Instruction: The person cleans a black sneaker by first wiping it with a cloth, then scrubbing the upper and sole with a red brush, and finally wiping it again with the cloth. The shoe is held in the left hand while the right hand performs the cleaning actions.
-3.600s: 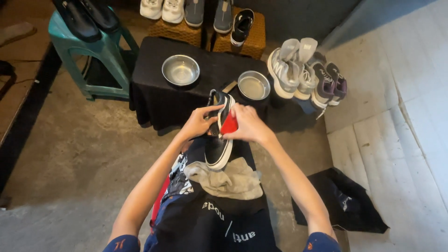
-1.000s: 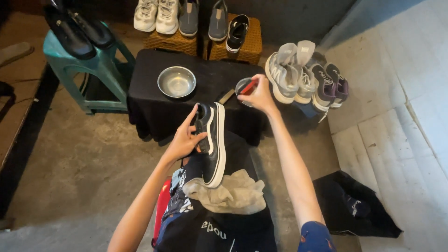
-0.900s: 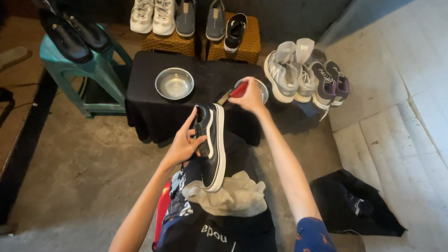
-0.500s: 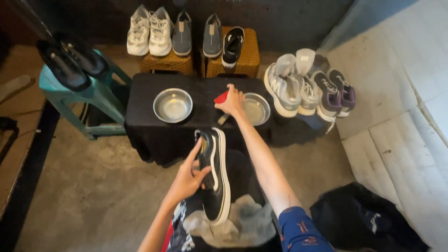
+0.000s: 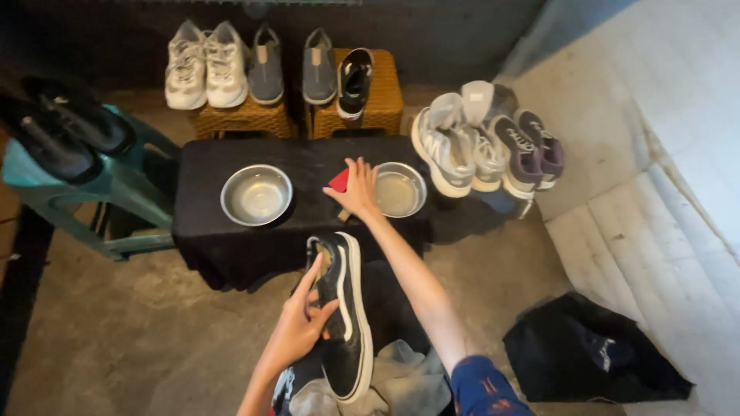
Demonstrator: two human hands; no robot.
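Left hand [image 5: 297, 331] gripping black sneaker [image 5: 343, 323], right hand [image 5: 356, 192] on red brush [image 5: 339, 181]

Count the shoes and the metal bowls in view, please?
Black shoes on the teal stool: 2
Shoes on the wicker stools: 5
Shoes leaning at the right: 4
Black shoe in the left hand: 1
Metal bowls: 2
Total: 14

No packages, signs or screens showing anywhere in view. No separate labels showing either.
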